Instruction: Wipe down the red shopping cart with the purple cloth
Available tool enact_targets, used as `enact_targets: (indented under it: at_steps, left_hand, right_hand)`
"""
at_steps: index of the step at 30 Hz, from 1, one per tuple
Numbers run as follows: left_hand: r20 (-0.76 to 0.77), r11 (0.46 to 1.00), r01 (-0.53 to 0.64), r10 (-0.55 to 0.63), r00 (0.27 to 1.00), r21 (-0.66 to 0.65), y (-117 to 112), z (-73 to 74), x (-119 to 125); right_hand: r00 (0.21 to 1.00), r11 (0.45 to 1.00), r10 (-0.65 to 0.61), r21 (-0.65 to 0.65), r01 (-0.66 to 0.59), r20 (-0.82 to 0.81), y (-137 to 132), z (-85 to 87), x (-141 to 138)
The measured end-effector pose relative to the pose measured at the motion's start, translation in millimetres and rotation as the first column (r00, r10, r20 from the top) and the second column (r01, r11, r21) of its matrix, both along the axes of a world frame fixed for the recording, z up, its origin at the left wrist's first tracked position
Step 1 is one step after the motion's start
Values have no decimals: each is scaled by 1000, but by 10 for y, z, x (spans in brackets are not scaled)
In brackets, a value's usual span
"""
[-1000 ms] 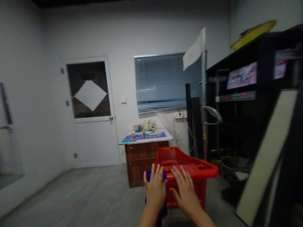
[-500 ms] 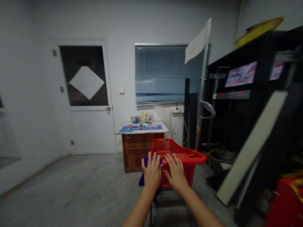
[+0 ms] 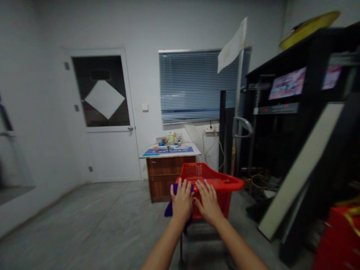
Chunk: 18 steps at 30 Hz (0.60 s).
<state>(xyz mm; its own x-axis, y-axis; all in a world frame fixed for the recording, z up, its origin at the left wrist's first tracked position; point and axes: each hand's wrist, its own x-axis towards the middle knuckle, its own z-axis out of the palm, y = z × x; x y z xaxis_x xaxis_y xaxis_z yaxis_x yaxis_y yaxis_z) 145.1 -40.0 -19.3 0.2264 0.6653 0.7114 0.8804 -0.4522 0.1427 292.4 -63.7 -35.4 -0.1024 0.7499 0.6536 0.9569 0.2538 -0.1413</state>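
Note:
A red plastic shopping cart (image 3: 216, 183) stands in front of me, its basket pointing at the desk. My left hand (image 3: 182, 200) lies on the near end of the cart over a purple cloth (image 3: 169, 209), which hangs down on the left side. Its fingers are stretched out and apart. Beside it, my right hand (image 3: 208, 200) rests on the cart's red near rim, also with fingers spread and pointing forward. The palms hide the part of the cart under them.
Beyond the cart is a brown wooden desk (image 3: 161, 176) with small items on its top. A white door (image 3: 112, 153) is at the left. A metal pole (image 3: 236, 112), a leaning pale board (image 3: 305, 168), a black rack (image 3: 317, 48) and a red box (image 3: 334, 240) stand at the right.
The view has shifted slightly: the door and desk appear a little further right. Both hands keep their places on the cart with fingers spread.

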Motion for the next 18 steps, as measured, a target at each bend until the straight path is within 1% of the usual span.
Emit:
enact_targets:
  at_steps: [2,3,7,9,11,15,16,18]
  left_hand:
    - [-42,999,53,-52,998,14,4,21,-37]
    - [-46,998,56,-55,997,19,11,36,-71]
    - [18,998,-59,58,998,9,43,59,-176]
    - [28,997,-78,78,997,6,49,40,-166]
    - [12,999,-41,40,999,5,49,19,-129]
    - [-64,995,96,-94,994,31,55,27,-102]
    - [-68,994,103,-101,993,36,59,37,-106]
    - [-34,997,69,-68,997,30,70,52,-106]
  right_hand:
    - [1000,1000,6,0,-6,8,-11,5,17]
    - [1000,1000,8,1,-8,10,-16,8,23]
    - [1000,1000,3,-1,-3,7,-17,13,15]
    - [1000,1000,-1,-3,1,1,-8,11,1]
    - [1000,1000,-3,-4,3,-1,2,6,-5]
    - [1000,1000,-3,1,3,8,11,-8,7]
    - [1000,1000,-1,3,1,12,14,-11,8]
    - [1000,1000,0,3,0,18,21,-13,1]
